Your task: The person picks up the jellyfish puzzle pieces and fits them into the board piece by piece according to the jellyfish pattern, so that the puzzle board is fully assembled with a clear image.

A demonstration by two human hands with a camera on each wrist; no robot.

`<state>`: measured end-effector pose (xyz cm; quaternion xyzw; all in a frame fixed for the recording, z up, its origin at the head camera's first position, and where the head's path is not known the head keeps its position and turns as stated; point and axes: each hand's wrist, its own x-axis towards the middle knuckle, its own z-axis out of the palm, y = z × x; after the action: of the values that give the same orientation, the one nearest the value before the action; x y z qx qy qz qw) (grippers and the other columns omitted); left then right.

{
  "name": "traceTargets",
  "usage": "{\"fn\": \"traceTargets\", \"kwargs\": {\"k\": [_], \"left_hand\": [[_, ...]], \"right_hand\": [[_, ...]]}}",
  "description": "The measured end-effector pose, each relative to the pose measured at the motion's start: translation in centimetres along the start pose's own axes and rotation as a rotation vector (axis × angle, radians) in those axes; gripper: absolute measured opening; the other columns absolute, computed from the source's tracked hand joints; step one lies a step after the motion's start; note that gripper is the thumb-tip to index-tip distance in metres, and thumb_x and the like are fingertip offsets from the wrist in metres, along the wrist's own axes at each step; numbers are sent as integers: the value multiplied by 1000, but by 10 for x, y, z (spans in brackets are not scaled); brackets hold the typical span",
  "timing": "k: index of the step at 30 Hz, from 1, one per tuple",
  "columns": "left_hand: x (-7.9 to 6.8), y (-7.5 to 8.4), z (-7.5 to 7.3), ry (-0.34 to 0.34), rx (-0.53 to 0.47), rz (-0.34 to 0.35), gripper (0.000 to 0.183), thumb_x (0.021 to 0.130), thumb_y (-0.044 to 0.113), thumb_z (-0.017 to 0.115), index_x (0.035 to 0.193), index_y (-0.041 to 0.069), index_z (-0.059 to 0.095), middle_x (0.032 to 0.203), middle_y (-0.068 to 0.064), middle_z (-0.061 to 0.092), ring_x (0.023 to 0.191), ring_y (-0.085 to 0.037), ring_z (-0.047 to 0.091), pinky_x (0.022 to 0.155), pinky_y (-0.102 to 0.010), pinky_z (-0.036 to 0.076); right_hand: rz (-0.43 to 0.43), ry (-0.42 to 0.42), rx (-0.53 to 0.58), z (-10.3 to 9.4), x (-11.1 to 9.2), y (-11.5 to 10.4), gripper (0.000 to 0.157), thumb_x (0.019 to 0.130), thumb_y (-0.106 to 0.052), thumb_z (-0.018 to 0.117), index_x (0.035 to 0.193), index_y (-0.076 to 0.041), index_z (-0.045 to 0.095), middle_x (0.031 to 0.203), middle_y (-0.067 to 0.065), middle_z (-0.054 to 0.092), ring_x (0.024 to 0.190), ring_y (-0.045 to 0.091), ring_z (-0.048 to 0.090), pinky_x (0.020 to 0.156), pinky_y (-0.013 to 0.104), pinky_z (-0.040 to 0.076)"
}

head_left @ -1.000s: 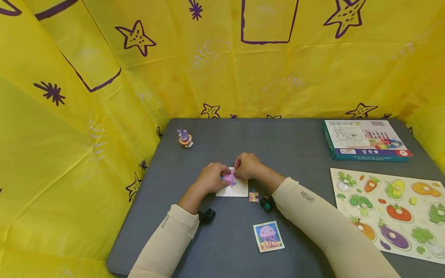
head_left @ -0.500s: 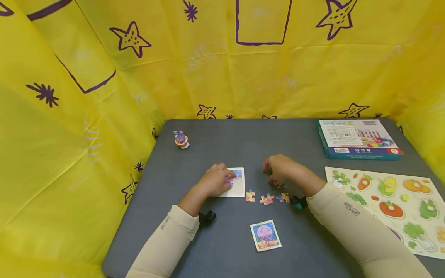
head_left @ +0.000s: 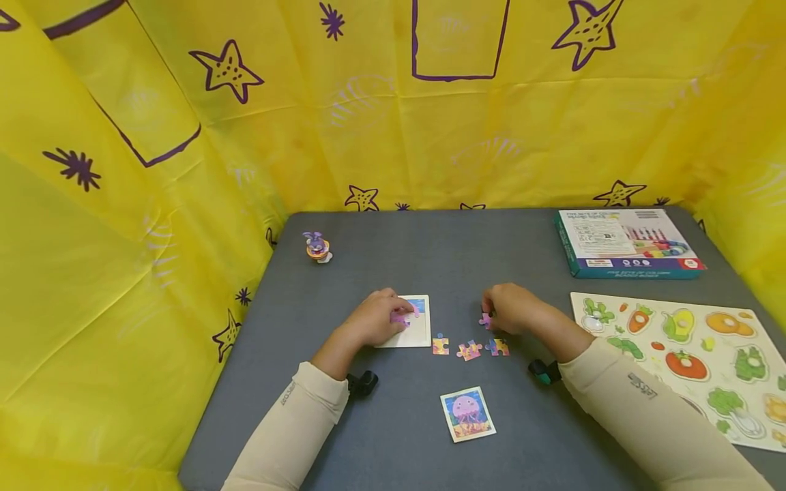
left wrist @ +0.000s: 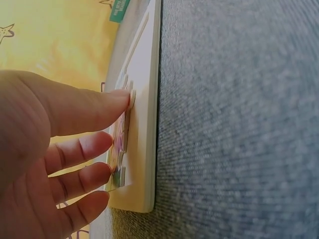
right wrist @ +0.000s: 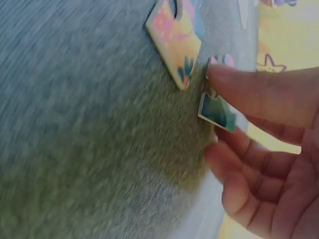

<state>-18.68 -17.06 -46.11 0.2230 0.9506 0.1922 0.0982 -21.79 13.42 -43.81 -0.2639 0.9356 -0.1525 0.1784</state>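
My left hand (head_left: pixel 379 318) rests on the jigsaw pieces (head_left: pixel 402 318) laid on the white puzzle board (head_left: pixel 419 334), its fingers fairly straight. In the left wrist view, the thumb touches the edge of one piece and the other fingertips lie along the assembled pieces (left wrist: pixel 119 142). To the right, my right hand (head_left: pixel 514 310) pinches a pink and dark jigsaw piece (right wrist: pixel 217 110) between thumb and fingers, close over the table. Several loose jigsaw pieces (head_left: pixel 470 350) lie between the board and that hand. Nearer me is a jellyfish picture card (head_left: pixel 469 414).
A vegetable puzzle board (head_left: pixel 688 368) lies at the right, beside my right forearm. Behind it is a teal-edged box (head_left: pixel 632 244). A small purple figurine (head_left: pixel 316 247) stands at the far left of the grey table (head_left: pixel 405 259). Yellow curtains (head_left: pixel 344 102) enclose the back and sides.
My right hand has left the board, moved right past the loose pieces and taken hold of a jigsaw piece. My left hand has stayed on the board. The view has turned slightly right.
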Motion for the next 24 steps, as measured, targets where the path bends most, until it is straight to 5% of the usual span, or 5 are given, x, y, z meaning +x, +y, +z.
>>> {"fn": "traceTargets", "kwargs": {"k": [8,14,24], "left_hand": [[2,-4,1,30,-15,-3,29,89,15,76,118,18,76,102,-4,62,94,-18,55,86,-36,46],[3,-4,-1,19,-33,-10,28,88,14,76,115,17,76,101,-5,63,94,-20,56,87,-37,46],[6,-3,-1,31,-73,-47,18,93,17,70,110,16,76,101,-5,64,97,-21,57,88,-38,46]], "right_hand": [[-60,57,150,-2,18,-19,7,89,-6,75,84,-10,71,75,0,62,71,16,54,68,32,45],[-109,19,293,2,44,-46,2,89,-11,76,90,-9,77,74,-4,67,69,12,57,65,28,46],[-68,-29,303,19,75,-75,4,88,-11,76,89,-13,80,75,-5,69,73,11,58,68,25,46]]}}
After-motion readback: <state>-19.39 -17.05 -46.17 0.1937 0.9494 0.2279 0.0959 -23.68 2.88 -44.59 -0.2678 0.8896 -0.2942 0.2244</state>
